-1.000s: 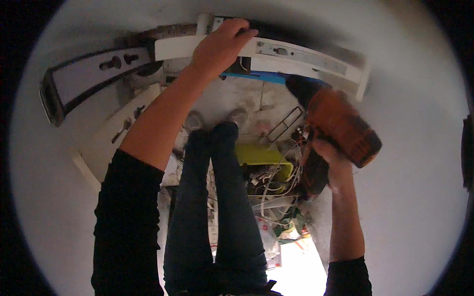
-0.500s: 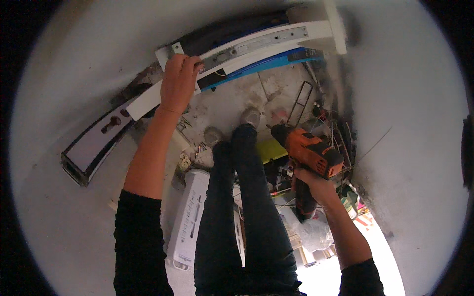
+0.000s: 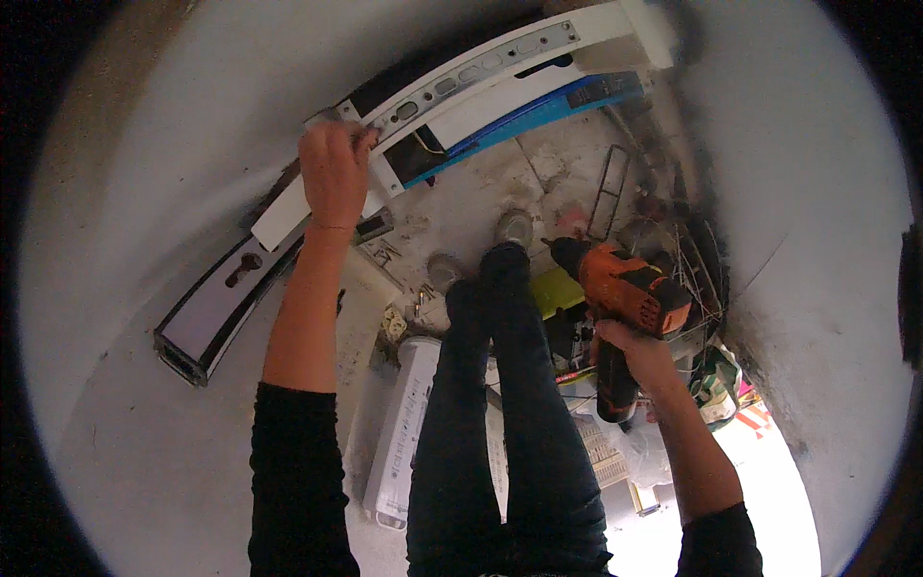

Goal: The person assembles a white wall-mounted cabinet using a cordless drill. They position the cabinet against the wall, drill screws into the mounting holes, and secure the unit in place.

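My right hand (image 3: pixel 642 358) is wrapped round the grip of an orange and black cordless drill (image 3: pixel 630 287), whose tip points up and left. My left hand (image 3: pixel 335 178) is closed at the left end of a slotted metal strip (image 3: pixel 471 73). Its fingertips are bent at the strip's end, and whatever they may pinch is too small to make out. The strip lies along a long white panel (image 3: pixel 596 27) that curves across the top of the view. Below it, a dark opening with a pale wire shows beside a blue strip (image 3: pixel 543 120).
A long boxy profile with a keyhole-shaped cutout (image 3: pixel 248 270) leans at the left. A white carton (image 3: pixel 399 438) lies beside my legs. A yellow-green case (image 3: pixel 558 291), loose wires (image 3: pixel 697 279) and plastic bags are at the right. Walls close in both sides.
The view has shifted, so most things sit farther right and lower. My left hand has slid slightly left along the panel, uncovering more of the metal strip. The drill stays in my right hand.
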The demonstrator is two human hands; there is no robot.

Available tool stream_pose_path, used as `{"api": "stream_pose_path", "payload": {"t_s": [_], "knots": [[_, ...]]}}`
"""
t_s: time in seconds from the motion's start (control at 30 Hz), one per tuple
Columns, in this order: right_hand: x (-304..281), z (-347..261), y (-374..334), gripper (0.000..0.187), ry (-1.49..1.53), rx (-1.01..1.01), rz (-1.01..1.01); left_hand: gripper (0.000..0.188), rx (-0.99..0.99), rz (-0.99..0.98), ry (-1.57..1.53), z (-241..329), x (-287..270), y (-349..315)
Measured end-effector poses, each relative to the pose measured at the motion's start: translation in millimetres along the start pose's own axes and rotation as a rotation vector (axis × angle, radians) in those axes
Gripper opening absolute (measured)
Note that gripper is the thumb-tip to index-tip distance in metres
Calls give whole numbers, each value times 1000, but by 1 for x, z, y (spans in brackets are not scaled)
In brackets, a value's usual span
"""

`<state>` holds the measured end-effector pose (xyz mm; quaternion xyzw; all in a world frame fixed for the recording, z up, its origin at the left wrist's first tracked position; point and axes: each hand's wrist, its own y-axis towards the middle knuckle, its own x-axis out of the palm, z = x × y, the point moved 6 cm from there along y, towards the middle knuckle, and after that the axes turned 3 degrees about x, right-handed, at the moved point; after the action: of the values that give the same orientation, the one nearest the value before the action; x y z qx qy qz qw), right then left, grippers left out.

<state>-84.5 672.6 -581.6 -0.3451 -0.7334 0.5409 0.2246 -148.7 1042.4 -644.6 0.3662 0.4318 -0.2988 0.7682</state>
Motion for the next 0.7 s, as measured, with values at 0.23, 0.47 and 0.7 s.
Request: {"api": "stream_pose_path", "payload": {"t_s": [0.23, 0.47, 0.7], "knots": [[-5, 7, 16, 21, -2, -15, 17, 18, -100, 179, -112, -18, -8, 12], [-10, -3, 24, 22, 167, -105, 123, 24, -356, 80, -25, -20, -1, 16], [-56, 14, 42, 68, -287, -198, 409, 30, -323, 17, 55, -19, 6, 16]]}}
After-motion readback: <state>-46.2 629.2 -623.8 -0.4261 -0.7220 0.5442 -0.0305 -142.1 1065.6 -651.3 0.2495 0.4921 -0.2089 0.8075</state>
